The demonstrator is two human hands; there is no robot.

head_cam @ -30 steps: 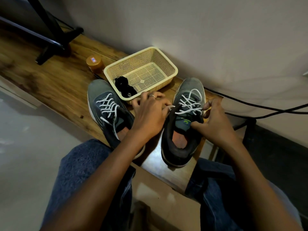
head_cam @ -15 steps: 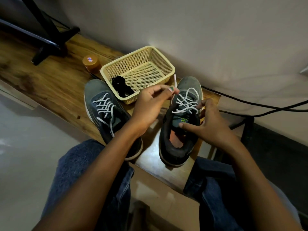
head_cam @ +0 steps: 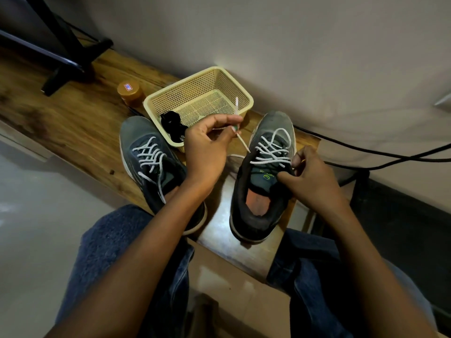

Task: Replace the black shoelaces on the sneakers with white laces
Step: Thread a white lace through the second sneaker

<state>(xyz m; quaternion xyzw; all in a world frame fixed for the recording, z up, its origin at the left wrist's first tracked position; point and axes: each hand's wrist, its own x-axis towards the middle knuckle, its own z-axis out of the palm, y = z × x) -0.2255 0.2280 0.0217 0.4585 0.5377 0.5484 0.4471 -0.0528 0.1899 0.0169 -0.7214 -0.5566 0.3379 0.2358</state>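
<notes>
Two grey sneakers stand on a wooden shelf, both threaded with white laces. The left sneaker (head_cam: 151, 157) is partly covered by my left forearm. My left hand (head_cam: 207, 147) is raised between the shoes and pinches the end of the white lace (head_cam: 238, 118), whose tip points up. That lace runs down to the top eyelets of the right sneaker (head_cam: 266, 172). My right hand (head_cam: 310, 176) grips the right side of that sneaker's collar, thumb lying on the tongue. A bundle of black laces (head_cam: 172, 126) lies in the cream basket (head_cam: 219, 76).
A small brown jar (head_cam: 130, 92) stands left of the basket. A black stand (head_cam: 63, 62) occupies the far left of the shelf (head_cam: 73, 123). Black cables (head_cam: 366, 152) run along the wall on the right. My knees in jeans are below the shelf edge.
My left hand has lifted off the shoe and pulled the white lace end up and to the left. The right hand has stayed on the right sneaker.
</notes>
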